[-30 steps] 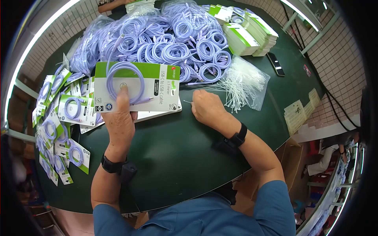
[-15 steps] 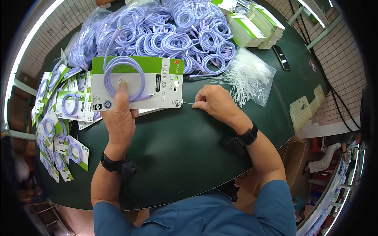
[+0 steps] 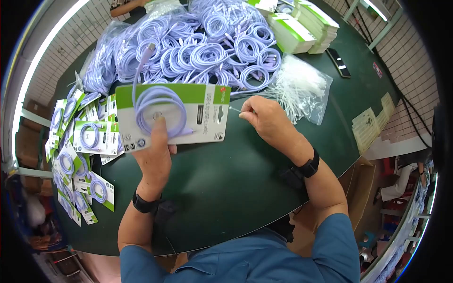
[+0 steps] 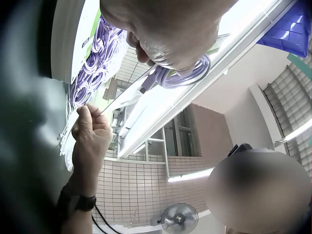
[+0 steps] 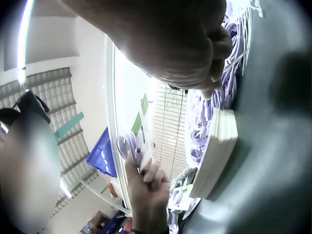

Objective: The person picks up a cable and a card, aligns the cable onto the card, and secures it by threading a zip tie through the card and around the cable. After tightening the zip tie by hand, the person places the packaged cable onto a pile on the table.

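My left hand grips a green and white card, its thumb pressing a coiled lilac cable against the front. One cable end sticks up above the card. My right hand, to the card's right, pinches a thin pale tie between thumb and fingertips; the tie reaches toward the card's right edge. In the left wrist view the right hand holds the thin strip, which runs toward the card. In the right wrist view the left hand holds the card and coil.
Many lilac coils cover the back. Carded cables are heaped at the left. A bag of white ties, card stacks and a phone lie at the right. Another person's arm shows at the top.
The card has come lower and to the right, tilting slightly. My right hand has moved right and a little up, still pinching the tie.
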`<state>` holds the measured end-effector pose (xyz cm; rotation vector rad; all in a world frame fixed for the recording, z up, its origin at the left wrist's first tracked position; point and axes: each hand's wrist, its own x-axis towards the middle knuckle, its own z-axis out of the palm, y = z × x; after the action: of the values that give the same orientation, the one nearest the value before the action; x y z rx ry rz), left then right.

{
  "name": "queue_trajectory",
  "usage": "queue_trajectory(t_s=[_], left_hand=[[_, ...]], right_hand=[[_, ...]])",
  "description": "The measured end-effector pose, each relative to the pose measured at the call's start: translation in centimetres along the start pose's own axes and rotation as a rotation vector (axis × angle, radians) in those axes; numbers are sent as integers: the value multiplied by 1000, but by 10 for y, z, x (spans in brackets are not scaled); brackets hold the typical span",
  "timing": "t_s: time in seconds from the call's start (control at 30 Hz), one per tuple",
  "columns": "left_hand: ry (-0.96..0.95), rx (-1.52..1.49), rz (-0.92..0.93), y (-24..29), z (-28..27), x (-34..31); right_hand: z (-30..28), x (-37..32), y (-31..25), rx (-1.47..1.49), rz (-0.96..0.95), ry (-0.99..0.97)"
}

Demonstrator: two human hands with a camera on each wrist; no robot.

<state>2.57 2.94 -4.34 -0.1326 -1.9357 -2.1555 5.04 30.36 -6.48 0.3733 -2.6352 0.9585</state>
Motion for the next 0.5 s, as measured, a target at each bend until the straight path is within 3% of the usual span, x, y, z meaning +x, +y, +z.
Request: queue_trajectory(t_s=[0.07,0.13,0.17,0.3,0.37,0.5], left_hand=[[6,53,39,-6,-1,-13],[-283,243,276,-10,-2,-25],[-280,231,278,-12,1,-24],[-606,257,687,3,11,-29],[-779,284,890,8,11,-31],[-873,371,947,11,10,-33]], right_hand=[[-16,6,0,122,18,61],[-28,5,-1,384,195,10],[-32,5,-1,519,290,-17],[-48,8,-14,763,450,-175],[-46,7,-14,723,440,-193],[-37,4,-12,582,329,-212]])
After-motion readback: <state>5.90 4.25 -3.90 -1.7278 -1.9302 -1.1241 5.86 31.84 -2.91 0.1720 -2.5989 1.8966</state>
